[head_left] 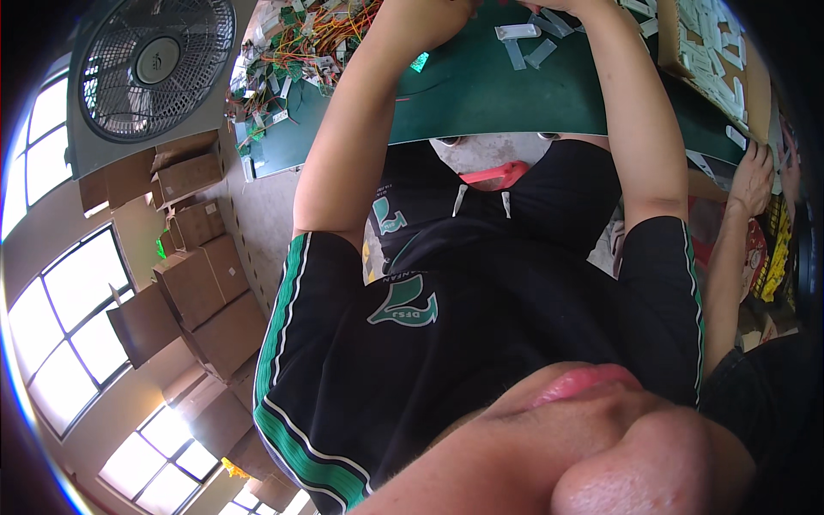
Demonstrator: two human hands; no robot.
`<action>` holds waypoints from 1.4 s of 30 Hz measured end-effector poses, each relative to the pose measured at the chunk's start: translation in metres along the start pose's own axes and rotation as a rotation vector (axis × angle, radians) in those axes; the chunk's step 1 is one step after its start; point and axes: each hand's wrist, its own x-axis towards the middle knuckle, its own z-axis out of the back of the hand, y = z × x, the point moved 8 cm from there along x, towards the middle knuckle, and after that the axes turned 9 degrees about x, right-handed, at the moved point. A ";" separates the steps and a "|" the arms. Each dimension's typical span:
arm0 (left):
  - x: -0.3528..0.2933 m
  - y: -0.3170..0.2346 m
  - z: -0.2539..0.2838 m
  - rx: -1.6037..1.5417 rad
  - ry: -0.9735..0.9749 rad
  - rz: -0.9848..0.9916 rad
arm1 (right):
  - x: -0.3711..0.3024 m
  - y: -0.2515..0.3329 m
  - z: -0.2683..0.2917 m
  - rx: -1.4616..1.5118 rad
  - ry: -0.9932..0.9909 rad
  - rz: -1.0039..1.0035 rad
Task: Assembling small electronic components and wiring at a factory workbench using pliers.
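Observation:
Both my forearms reach over the dark green tabletop (481, 99). My left hand (439, 15) is at the upper edge of the view, its fingers mostly cut off. Close by on the right, my right hand (562, 5) is cut off the same way, so what either hand holds is hidden. Just below my right hand lie a white plastic casing (518, 32) and small translucent strips (541, 54). Nearest to my left forearm is a tangled heap of red and yellow wires (343, 34) with small green boards. One green piece (420, 62) lies apart from the heap.
An open cardboard box (757, 94) of white plastic pieces stands at the right. Beside it rests another person's hand (754, 178). A grey fan (157, 64) is at the far left, with stacked cardboard boxes (204, 279) on the floor below it.

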 end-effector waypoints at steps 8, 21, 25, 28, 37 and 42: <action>-0.012 -0.005 0.007 0.091 0.128 0.055 | 0.003 0.022 -0.013 -0.306 -0.016 0.072; -0.030 -0.013 -0.001 -0.132 0.100 -0.026 | -0.056 0.032 -0.030 0.056 -0.131 -0.126; -0.037 -0.035 0.013 -0.207 0.186 -0.011 | -0.066 0.032 -0.028 0.167 -0.191 -0.170; -0.042 -0.050 0.018 -0.386 0.179 -0.025 | -0.074 0.024 -0.023 0.264 -0.223 -0.200; -0.030 -0.020 -0.011 -0.338 0.137 -0.119 | -0.087 -0.021 -0.010 0.595 -0.301 -0.259; -0.037 -0.027 0.002 -0.060 -0.076 -0.148 | -0.090 -0.029 -0.011 0.602 -0.319 -0.292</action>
